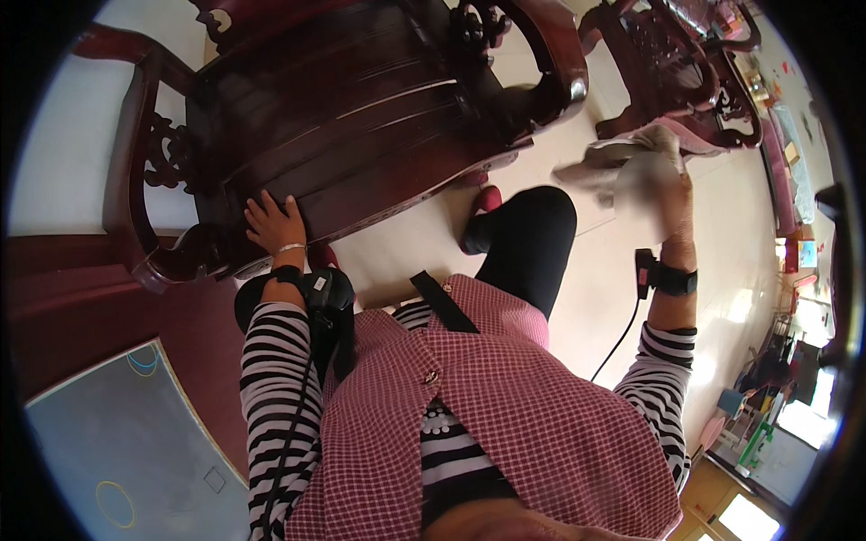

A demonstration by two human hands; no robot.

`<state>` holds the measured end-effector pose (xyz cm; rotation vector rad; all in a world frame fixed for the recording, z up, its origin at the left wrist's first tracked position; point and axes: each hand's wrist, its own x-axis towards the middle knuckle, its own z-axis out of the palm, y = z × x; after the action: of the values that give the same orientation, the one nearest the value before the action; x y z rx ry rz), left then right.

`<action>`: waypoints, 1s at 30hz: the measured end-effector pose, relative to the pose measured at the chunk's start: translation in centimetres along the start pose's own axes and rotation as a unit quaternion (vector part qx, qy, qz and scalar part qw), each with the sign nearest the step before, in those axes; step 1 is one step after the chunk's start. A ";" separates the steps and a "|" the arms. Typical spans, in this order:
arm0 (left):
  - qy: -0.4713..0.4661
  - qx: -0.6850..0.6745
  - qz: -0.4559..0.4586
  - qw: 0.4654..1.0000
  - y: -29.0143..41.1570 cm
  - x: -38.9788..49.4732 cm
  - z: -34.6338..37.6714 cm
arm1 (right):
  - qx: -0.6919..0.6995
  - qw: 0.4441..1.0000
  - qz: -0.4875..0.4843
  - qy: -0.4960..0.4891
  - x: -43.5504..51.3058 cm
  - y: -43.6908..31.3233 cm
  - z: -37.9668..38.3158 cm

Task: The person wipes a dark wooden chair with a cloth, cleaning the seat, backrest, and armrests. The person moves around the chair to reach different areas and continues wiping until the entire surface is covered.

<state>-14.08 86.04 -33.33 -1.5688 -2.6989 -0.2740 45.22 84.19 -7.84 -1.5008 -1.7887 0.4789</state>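
Observation:
My left hand [274, 223] rests with fingers spread on the front left corner of the seat of a dark, glossy wooden armchair [325, 128] with carved openwork under its arms. Held out to the right, past the chair's right armrest [565, 74], is my right hand [670, 199], gripping a beige-grey cloth [636, 149]. Part of the cloth and hand is blurred, and the fingers are hard to make out. The cloth hangs in the air above the pale floor, apart from the seat.
A second carved wooden chair [653, 74] stands at the upper right. Pale tiles [595, 284] cover the floor. A grey board [135, 433] with drawn circles is at the lower left. Black cables run along my arms, one from a wrist strap [676, 280].

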 end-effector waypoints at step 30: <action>0.031 -0.002 -0.011 0.999 1.1 -0.4 -0.3 | -0.079 0.957 -0.164 -0.225 -1.1 -3.2 37.4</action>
<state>-12.97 86.17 -32.88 -1.5069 -2.6723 -0.3217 15.65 88.86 -30.53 -1.2210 -2.4315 0.5503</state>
